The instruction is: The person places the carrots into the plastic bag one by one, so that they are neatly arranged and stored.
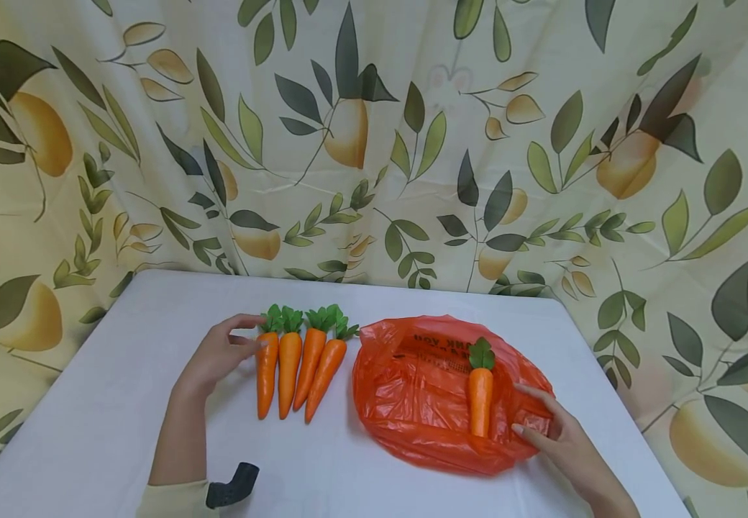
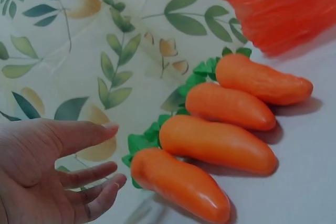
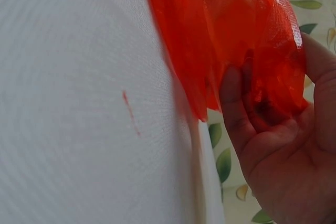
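Several orange toy carrots with green leafy tops lie in a row left of centre. My left hand [image 1: 221, 352] is beside the leftmost carrot [image 1: 267, 374], fingers spread toward its upper part. From the left wrist, that hand [image 2: 63, 171] shows nothing between thumb and fingers, near the closest carrot [image 2: 181, 184]. A red plastic bag [image 1: 406, 396] lies spread with its mouth wide, one carrot [image 1: 480, 403] inside, leaves pointing away. My right hand [image 1: 564, 439] grips the bag's right edge; in the right wrist view, its fingers [image 3: 236, 103] curl round the red film.
A white cloth [image 1: 121, 403] covers the table. Behind it hangs a curtain [image 1: 374, 144] printed with fruit and leaves. A black device [image 1: 231, 487] is strapped at the left sleeve cuff [image 1: 173, 501]. A thin red mark [image 3: 131, 113] shows on the white surface.
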`<state>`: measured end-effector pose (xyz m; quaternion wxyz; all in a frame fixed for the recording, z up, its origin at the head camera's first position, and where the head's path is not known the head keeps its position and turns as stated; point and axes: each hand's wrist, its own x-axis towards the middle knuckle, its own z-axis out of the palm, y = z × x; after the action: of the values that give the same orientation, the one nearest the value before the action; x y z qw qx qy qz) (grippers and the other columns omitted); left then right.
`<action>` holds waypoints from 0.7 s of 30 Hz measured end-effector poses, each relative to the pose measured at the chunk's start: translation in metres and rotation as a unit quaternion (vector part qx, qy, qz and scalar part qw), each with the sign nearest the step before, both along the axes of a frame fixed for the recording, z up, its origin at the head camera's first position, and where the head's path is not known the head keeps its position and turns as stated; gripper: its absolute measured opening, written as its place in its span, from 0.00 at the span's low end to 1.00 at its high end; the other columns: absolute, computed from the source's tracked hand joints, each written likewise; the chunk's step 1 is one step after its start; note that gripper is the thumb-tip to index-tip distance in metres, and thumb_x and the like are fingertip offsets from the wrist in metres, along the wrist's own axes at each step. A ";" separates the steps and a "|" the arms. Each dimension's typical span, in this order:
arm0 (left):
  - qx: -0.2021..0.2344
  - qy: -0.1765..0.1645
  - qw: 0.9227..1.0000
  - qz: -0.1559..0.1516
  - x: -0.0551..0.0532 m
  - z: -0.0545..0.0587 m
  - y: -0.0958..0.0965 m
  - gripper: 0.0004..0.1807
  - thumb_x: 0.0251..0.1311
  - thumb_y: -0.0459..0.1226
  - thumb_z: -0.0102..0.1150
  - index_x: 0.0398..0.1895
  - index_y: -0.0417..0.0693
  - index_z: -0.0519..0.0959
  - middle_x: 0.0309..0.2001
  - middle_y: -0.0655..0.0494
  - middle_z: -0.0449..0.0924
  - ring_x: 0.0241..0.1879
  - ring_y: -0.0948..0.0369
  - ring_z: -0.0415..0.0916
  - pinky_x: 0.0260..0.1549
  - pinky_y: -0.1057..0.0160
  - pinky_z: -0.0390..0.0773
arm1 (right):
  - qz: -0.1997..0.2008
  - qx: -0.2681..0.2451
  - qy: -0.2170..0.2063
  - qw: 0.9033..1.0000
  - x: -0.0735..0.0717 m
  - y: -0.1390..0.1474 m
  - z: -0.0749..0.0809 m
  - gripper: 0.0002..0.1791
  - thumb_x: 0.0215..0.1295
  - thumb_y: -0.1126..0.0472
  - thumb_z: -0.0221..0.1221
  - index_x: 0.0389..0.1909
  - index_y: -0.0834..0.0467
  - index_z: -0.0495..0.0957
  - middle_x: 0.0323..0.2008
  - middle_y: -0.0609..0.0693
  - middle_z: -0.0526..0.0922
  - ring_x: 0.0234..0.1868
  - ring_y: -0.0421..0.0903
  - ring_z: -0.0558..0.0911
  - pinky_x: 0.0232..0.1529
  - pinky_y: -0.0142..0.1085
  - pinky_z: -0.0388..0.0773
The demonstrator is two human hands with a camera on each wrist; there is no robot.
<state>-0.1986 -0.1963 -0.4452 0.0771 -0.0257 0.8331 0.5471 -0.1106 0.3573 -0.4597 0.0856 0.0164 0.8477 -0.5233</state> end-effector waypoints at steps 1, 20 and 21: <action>-0.004 -0.006 1.000 0.001 0.000 -0.002 -0.001 0.27 0.69 0.39 0.65 0.70 0.48 0.74 0.70 0.40 0.67 0.58 0.44 0.74 0.51 0.46 0.79 | 0.000 -0.001 -0.001 1.000 0.000 0.000 0.000 0.38 0.71 0.58 0.66 0.78 0.57 0.61 0.75 0.63 0.58 0.60 0.33 0.68 0.51 0.28 0.78; 0.026 -0.022 0.999 -0.034 -0.006 -0.033 -0.005 0.34 0.63 0.36 0.72 0.72 0.50 0.72 0.69 0.37 0.68 0.50 0.49 0.78 0.46 0.55 0.81 | 0.007 0.015 0.009 1.000 -0.002 0.002 -0.002 0.37 0.72 0.57 0.66 0.77 0.56 0.62 0.74 0.62 0.60 0.64 0.48 0.64 0.52 0.26 0.75; 0.022 -0.021 0.999 -0.035 -0.007 -0.033 -0.004 0.35 0.62 0.36 0.72 0.73 0.49 0.72 0.69 0.37 0.69 0.50 0.48 0.78 0.45 0.56 0.81 | 0.008 0.013 0.008 1.000 -0.002 0.002 -0.003 0.37 0.72 0.58 0.66 0.77 0.56 0.62 0.74 0.62 0.60 0.65 0.49 0.64 0.52 0.26 0.75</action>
<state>-0.2051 -0.2005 -0.4785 0.1140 -0.0061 0.8197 0.5613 -0.1123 0.3590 -0.4623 0.0829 0.0068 0.8554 -0.5113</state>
